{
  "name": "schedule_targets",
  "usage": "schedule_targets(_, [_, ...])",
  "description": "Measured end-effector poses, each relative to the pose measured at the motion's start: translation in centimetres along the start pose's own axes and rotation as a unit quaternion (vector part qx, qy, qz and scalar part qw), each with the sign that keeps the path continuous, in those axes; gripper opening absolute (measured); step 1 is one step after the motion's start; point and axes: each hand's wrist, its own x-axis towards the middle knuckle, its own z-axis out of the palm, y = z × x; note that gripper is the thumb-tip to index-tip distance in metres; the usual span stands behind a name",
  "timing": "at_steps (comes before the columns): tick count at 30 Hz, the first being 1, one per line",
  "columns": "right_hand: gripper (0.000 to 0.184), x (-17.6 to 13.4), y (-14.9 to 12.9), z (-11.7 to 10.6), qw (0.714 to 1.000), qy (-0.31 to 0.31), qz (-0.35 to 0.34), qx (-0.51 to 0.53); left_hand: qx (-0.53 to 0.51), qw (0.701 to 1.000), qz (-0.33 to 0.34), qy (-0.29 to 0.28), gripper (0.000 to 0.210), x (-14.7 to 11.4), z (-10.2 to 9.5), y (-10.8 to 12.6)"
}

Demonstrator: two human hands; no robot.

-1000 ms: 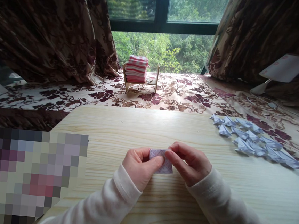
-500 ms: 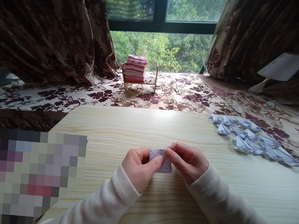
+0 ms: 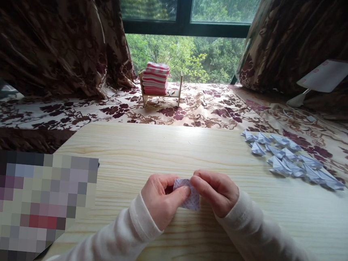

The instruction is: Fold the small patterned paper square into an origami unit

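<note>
Head view: two hands, lower centre.
Left hand (image 3: 161, 200): pinching one folded paper (image 3: 190, 195).
Right hand (image 3: 217, 191): pinching same paper, above table (image 3: 129, 151).
Paper pile (image 3: 290, 161): one, right; pieces uncountable.

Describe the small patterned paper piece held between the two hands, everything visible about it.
The small lilac-white paper piece with a fine printed pattern is folded into a compact, roughly square shape; its lower right corner juts out below the fingers. It looks like thin origami paper, creased flat. The left hand pinches its left side with the thumb on top, and the right hand grips its upper right edge. It sits low over the pale wooden tabletop; contact cannot be told.
</note>
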Motion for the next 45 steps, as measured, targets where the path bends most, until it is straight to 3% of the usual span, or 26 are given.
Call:
schedule_targets(6, [0.042, -0.3, -0.6, 0.2, 0.996, -0.046, 0.044, 0.061, 0.049, 0.998, 0.009, -0.023, 0.021, -0.4, 0.2, -0.2])
schedule_targets(9, [0.046, -0.2, -1.0, 0.4, 0.984, -0.011, 0.119, 0.132, -0.011, 1.000, 0.006, -0.025, 0.018, -0.4, 0.2, 0.1])
schedule_targets(11, [0.049, -0.1, -1.1, 0.3, 0.979, 0.014, 0.146, 0.143, -0.043, 0.999, 0.004, 0.003, 0.016, -0.2, 0.2, 0.3])
schedule_targets(16, [0.037, 0.1, -0.3, -0.1, 0.998, 0.004, 0.037, 0.058, -0.013, 0.996, 0.009, 0.090, 0.019, 0.4, 0.0, -0.5])
schedule_targets(22, [0.031, -0.4, 0.0, 0.2, 1.000, -0.001, 0.006, 0.023, 0.031, 0.998, 0.014, 0.043, 0.019, 0.3, -0.4, -0.8])
schedule_targets(25, [0.031, -0.5, -0.6, 0.2, 0.999, -0.005, 0.015, 0.039, 0.003, 1.000, 0.010, 0.014, 0.016, 0.1, -0.4, -0.4])
schedule_targets(29, [0.034, -0.4, -0.9, -0.1, 0.999, -0.007, 0.031, 0.044, -0.054, 0.998, 0.003, 0.035, 0.015, 0.1, -0.2, -0.1])
schedule_targets(32, [0.037, -0.2, -0.5, -0.2, 1.000, -0.002, 0.008, 0.020, -0.024, 0.998, -0.003, 0.056, 0.016, 0.1, -0.1, -0.2])
schedule_targets(35, [0.036, -0.2, -0.2, -0.1, 1.000, 0.006, -0.023, 0.001, -0.018, 0.999, -0.007, 0.047, 0.016, 0.1, 0.0, -0.1])
schedule_targets(40, [0.036, -0.2, -0.3, -0.2, 1.000, 0.002, 0.001, 0.019, -0.065, 0.997, -0.015, 0.041, 0.014, 0.0, 0.2, 0.2])
schedule_targets(45, [0.030, 0.0, -0.8, -0.3, 0.999, 0.022, -0.032, -0.005, -0.004, 0.998, -0.037, 0.049, 0.021, 0.1, 0.3, 0.0])
